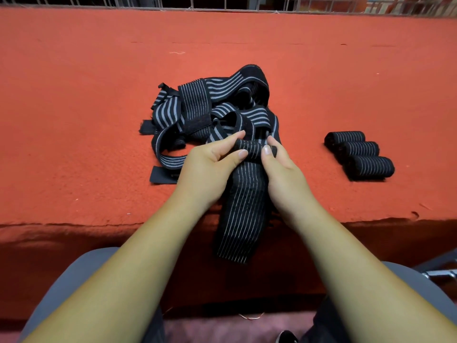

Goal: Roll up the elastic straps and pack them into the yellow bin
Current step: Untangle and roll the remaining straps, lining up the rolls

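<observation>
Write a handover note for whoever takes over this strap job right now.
Left hand and right hand: both pinch the started roll of one strap; its unrolled tail hangs over the table edge toward the lap.
Done: three finished rolls lie side by side on the right of the table.
Left: finish this roll, roll the loose straps tangled in a pile behind the hands, pack all rolls. The yellow bin is not in view.

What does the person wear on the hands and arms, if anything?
Nothing visible: the left hand and right hand are bare, without gloves, rings or a watch. Both forearms are uncovered; no sleeve shows. The thumbnails look short and unpainted.
</observation>
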Demonstrator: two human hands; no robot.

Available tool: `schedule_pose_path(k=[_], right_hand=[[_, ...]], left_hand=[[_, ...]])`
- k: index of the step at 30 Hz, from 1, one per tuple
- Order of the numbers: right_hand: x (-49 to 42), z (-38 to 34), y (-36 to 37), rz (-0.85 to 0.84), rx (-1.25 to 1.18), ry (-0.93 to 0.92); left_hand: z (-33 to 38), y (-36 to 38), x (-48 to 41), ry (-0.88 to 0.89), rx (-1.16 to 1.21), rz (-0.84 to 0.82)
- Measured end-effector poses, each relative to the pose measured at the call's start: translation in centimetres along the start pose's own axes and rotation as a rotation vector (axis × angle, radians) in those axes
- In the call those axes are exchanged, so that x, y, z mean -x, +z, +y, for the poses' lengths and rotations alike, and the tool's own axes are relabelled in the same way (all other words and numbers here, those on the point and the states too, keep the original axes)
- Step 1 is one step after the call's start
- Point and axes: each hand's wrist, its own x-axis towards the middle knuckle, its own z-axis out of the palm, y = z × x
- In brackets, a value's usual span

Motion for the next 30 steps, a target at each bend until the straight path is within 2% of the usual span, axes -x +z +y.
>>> schedule_pose_path(k=[6, 14, 21, 25, 30], right_hand=[[-0.2, 0.4, -0.1, 0.055, -0.018, -0.047], [-0.3, 0.4, 0.8, 0.022, -0.070, -0.123], [0.1, -0.2, 0.4, -0.060, 0.004, -0.130], [0.1, -0.5, 0.3, -0.036, 0.024, -0.092], [0.0, -0.3, 0.1, 0.005, 0.007, -0.061]], left_hand=[[1.0, -0.1, 0.4, -0.020, -0.088, -0.057], [1.9, 0.0, 0.4, -0.105, 0.084, 0.062], [1.8, 0.5, 0.7, -0.130, 0.082, 0.054], [1.5, 0.5, 0.4, -0.143, 0.175, 0.062], [0.7, 0.4, -0.2, -0.185, 0.284, -0.018]])
